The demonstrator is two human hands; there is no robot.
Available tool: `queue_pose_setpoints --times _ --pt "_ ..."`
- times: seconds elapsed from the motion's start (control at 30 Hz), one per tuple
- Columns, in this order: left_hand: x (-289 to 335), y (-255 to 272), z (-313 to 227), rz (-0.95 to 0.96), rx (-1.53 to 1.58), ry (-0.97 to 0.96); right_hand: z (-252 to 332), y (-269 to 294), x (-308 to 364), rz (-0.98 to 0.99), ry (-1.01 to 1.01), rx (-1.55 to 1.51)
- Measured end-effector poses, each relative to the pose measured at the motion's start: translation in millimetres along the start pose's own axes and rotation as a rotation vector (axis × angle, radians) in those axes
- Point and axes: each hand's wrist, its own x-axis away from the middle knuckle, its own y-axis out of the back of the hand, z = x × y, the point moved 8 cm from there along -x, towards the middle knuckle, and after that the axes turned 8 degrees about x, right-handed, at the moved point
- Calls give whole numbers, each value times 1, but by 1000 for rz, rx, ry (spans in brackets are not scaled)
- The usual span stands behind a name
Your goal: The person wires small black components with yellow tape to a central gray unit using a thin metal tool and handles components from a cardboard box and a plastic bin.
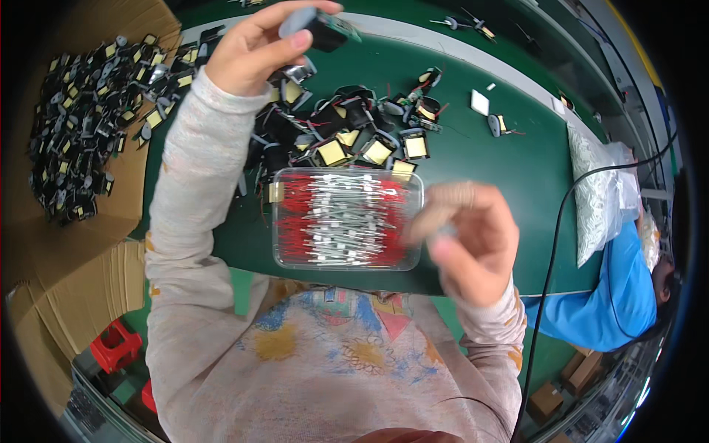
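Note:
My left hand (260, 49), raised at the far side of the table, grips a small black electronic module (330, 35) with a grey rounded end and a green circuit board. Below it lies a pile of similar black modules (358, 114) with yellow pads and red wires. A clear plastic box (347, 267) holds many thin white pieces with red wire ends (341, 218). At the box's right edge, my right hand (476, 240) is curled and blurred by motion. Between its thumb and fingers shows a small greyish thing, too smeared to name.
A large cardboard box (122, 173) with many black modules stands at left. On the green table (509, 173) lie a white square (479, 102) and a single module (499, 125). A bag of white pieces (593, 214), a black cable (557, 229) and a person in blue (624, 288) are at right.

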Motion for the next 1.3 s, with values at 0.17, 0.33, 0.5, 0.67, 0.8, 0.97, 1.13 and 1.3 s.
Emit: queue_pose_setpoints --times 0.17,0.33,0.5,0.67,0.8,0.97,1.13,1.3 --pt "23 -22 -13 -202 -190 -113 -16 -22 -19 53 181 861" --pt "32 -34 -29 -132 -432 -99 -32 -41 -37 130 282 1098" --pt "30 -50 -42 87 -876 -251 -31 -61 -48 188 362 1235" --pt "31 -56 -42 134 -639 -261 -38 -48 -50 197 225 1111" --pt "37 -55 -49 78 -341 -177 -31 -13 -49 128 -124 412" --pt "37 -49 -46 175 -117 -37 -28 20 -53 -82 -291 -393" --pt "42 -83 1 561 156 229 -24 17 -64 -104 -138 -661" --pt "55 -111 23 609 341 380 -23 16 -69 -67 19 -690"
